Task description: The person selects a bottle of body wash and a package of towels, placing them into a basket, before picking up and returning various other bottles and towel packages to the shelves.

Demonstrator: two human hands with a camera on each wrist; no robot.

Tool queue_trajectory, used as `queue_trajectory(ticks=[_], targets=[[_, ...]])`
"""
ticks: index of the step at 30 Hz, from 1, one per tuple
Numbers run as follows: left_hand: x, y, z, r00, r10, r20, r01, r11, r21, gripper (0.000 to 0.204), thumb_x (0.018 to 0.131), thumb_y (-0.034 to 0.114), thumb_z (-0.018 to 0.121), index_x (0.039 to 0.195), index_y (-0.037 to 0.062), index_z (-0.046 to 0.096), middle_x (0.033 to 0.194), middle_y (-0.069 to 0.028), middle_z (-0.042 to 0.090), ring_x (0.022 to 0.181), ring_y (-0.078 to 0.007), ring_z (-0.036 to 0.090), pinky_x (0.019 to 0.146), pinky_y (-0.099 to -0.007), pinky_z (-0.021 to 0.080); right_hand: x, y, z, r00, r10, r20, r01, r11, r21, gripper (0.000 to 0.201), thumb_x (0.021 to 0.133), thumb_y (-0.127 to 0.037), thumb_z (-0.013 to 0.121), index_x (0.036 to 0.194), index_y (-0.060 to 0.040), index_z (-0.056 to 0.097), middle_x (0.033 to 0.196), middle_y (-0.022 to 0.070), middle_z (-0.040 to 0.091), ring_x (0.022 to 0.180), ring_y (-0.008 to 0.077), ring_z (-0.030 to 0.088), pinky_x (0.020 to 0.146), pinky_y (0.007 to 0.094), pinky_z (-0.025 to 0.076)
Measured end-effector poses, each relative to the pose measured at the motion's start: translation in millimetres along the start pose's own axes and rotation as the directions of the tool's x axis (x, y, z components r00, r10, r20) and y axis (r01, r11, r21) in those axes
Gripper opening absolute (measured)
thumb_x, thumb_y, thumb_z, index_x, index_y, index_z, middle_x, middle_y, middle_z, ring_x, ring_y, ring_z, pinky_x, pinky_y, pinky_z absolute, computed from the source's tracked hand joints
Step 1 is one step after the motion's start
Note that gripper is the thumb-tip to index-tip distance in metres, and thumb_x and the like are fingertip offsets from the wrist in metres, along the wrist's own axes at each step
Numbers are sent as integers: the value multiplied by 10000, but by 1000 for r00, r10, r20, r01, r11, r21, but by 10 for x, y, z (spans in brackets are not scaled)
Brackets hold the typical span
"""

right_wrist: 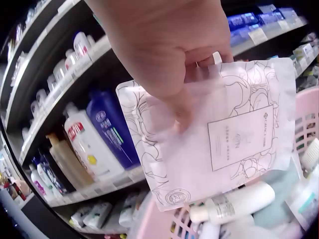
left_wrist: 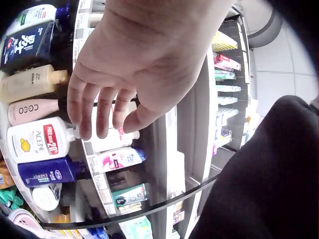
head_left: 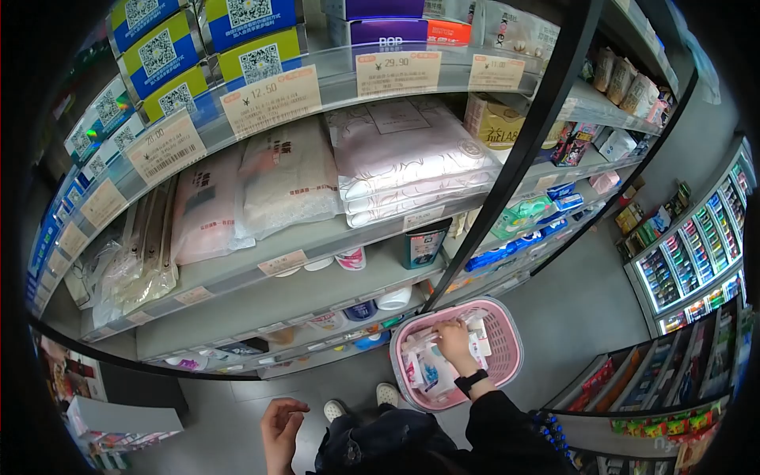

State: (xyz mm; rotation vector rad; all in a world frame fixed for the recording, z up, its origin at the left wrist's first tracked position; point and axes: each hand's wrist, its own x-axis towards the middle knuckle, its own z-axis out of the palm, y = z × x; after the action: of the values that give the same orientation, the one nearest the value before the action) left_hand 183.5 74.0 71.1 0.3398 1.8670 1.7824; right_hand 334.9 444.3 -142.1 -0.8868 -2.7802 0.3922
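Note:
In the right wrist view my right hand [right_wrist: 169, 55] pinches a flat pale pink packet [right_wrist: 199, 129] with line drawings and a square label. The packet hangs over the pink basket [right_wrist: 305, 102], above a white bottle [right_wrist: 241, 201]. The head view shows the right hand [head_left: 455, 344] reaching down into the basket [head_left: 514, 348], a dark band at its wrist. My left hand [head_left: 281, 431] is low in the head view, away from the shelf. In the left wrist view the left hand [left_wrist: 132, 74] hangs with relaxed fingers and holds nothing.
Similar pale pink packets [head_left: 404, 150] are stacked on the shelf [head_left: 309, 277], beside bagged goods [head_left: 289, 170]. Lower shelves carry bottles [left_wrist: 42, 139]. The basket stands on the grey floor [head_left: 554, 309], right of the person's shoes [head_left: 334, 410]. Other racks [head_left: 689, 245] stand at the right.

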Motion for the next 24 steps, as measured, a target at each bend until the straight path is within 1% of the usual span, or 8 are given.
queue_trajectory(ticks=[3, 5, 7, 9, 10, 14, 18, 24], targets=[[32, -86, 28, 998, -13, 66, 14, 1000, -14, 192, 836, -62, 546, 1013, 11, 562, 938, -92, 642, 928, -180, 618, 797, -280, 464, -12, -147, -604, 996, 66, -65, -51, 978, 204, 225, 687, -166, 769, 883, -102, 677, 776, 76, 655, 785, 279, 624, 858, 425, 431], [70, -163, 51, 993, -16, 113, 19, 1000, -20, 206, 842, -70, 555, 1030, 14, 568, 949, -96, 642, 953, -177, 617, 828, -287, 467, -24, -282, -1029, 961, 271, 58, -252, 766, 591, 249, 721, -142, 777, 943, -79, 684, 803, 94, 681, 708, 244, 640, 717, 359, 484], [121, -240, 82, 976, -9, 215, 5, 1000, 19, 231, 854, -26, 590, 1078, 21, 567, 994, -95, 634, 982, -179, 605, 823, -289, 468, -66, -438, -1307, 971, 237, -20, -138, 628, 766, 233, 785, -117, 756, 980, -18, 675, 853, 86, 702, 711, 162, 650, 637, 285, 496], [165, -306, 161, 964, -6, 264, -5, 999, 42, 278, 860, 4, 612, 1130, 24, 547, 1019, -92, 628, 997, -176, 597, 822, -286, 465, -110, -589, -1499, 920, 272, 283, -327, 129, 936, 227, 824, -89, 724, 994, 43, 651, 912, 78, 696, 821, 107, 640, 716, 256, 505], [173, -315, 203, 951, -8, 309, -13, 998, 68, 332, 865, 35, 633, 1181, 28, 528, 1043, -89, 622, 1012, -173, 589, 822, -282, 462, -147, -698, -1530, 917, 257, 304, -311, -11, 950, 269, 841, -97, 713, 1037, 64, 622, 967, 84, 684, 860, 114, 639, 754, 243, 505], [179, -204, 373, 861, -59, 506, 27, 997, 70, 516, 881, 37, 633, 1337, 27, 391, 1185, -89, 566, 1059, -149, 562, 871, -281, 451, -220, -1087, -1677, 933, 154, 325, -298, -171, 939, 305, 856, -90, 683, 1112, 44, 585, 1031, 88, 666, 913, 116, 630, 809, 250, 493], [87, -46, 441, 857, -64, 511, 144, 983, -118, 516, 853, -70, 616, 1317, -22, 394, 1189, -77, 577, 1106, -132, 540, 949, -282, 431, -239, -1317, -1766, 926, 93, 367, -350, -159, 923, 310, 857, -99, 683, 1119, 30, 579, 1043, 83, 661, 929, 126, 624, 836, 267, 490], [61, 131, 125, 900, 13, 435, -34, 999, 40, 407, 849, -43, 634, 1241, -37, 524, 1147, -98, 631, 1058, -149, 585, 932, -291, 445, -226, -1185, -1714, 985, 22, 170, -163, -178, 970, 393, 837, -62, 691, 1200, -24, 545, 1073, 65, 648, 983, 124, 605, 853, 273, 482]])
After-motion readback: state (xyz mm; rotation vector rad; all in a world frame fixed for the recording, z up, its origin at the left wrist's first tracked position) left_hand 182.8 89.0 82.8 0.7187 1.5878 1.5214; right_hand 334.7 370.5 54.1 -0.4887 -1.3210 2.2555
